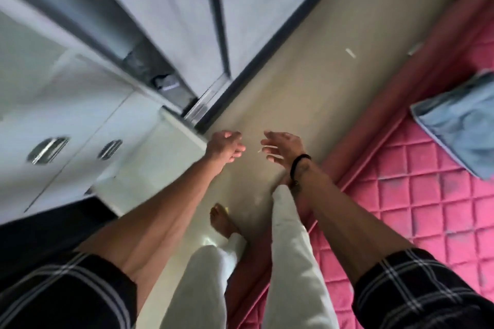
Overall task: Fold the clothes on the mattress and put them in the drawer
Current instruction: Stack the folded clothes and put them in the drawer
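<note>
so the person's standing on the strip of floor (307, 83) between the white drawer unit (80, 125) and the pink quilted mattress (427, 208), both arms stretched out in front and neither hand holding anything. Left hand (227, 145) has the fingers loosely curled, nothing inside them as far as I can see. Right hand (283, 148), the one with the black band (299, 165) on the wrist, has fingers relaxed and a bit spread, also empty. Frame's pretty motion-blurred so don't quote me on fine finger detail

the thing that matters: the only garment I can spot is the light blue cloth (459, 120), lying crumpled on the mattress well off to the person's right, and part of it runs out of view. I can't call a long axis on it, it's just a rumpled heap. The right hand is clearly the nearer one, the left is over by the drawer corner on the opposite side. So my guess is the next reach swings right, leading with the right arm, then the left comes across to help flatten it out

drawer fronts with the oval metal handles (48, 149) look closed to me. Doesn't look folded yet, so I'd say there's a good chunk of the job left
</note>
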Tool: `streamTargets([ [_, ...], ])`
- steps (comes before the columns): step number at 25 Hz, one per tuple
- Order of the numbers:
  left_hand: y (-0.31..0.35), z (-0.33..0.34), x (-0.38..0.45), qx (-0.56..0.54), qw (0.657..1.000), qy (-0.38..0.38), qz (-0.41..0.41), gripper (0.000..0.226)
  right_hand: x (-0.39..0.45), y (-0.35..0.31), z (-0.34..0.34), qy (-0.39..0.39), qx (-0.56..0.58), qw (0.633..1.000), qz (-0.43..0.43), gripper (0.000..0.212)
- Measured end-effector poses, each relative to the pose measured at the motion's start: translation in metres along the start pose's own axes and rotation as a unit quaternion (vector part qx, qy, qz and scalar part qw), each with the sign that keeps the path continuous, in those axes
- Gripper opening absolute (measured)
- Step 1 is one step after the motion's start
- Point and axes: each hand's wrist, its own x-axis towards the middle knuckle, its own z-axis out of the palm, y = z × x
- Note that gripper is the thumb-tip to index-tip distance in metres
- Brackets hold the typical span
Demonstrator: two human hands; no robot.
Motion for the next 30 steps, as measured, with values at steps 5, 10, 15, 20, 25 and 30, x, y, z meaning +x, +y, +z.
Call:
streamTargets([
  [5, 0.101, 0.155, 0.006, 0.099, 0.99, -0.092, 0.029, 0.014, 0.018, -0.043, -0.151, 0.088, 0.119, 0.989, -0.027, 0.032],
  [10, 0.168, 0.346, 0.005, 0.222, 0.956, -0.182, 0.058, 0.015, 0.024, -0.071, -0.322, 0.199, 0.21, 0.956, -0.047, 0.016],
  [15, 0.212, 0.501, 0.008, 0.334, 0.903, -0.235, 0.137, 0.021, 0.038, -0.077, -0.481, 0.343, 0.134, 0.929, -0.05, 0.027],
  [20, 0.23, 0.599, 0.03, 0.502, 0.81, -0.216, 0.213, 0.069, 0.054, -0.061, -0.611, 0.509, -0.051, 0.859, -0.003, 0.047],
  [25, 0.22, 0.629, 0.058, 0.521, 0.806, -0.205, 0.19, 0.095, 0.082, -0.036, -0.674, 0.408, 0.017, 0.91, 0.064, 0.08],
  [30, 0.226, 0.648, 0.075, 0.5, 0.83, -0.212, 0.129, 0.107, 0.095, -0.022, -0.686, 0.389, 0.044, 0.917, 0.077, 0.105],
])
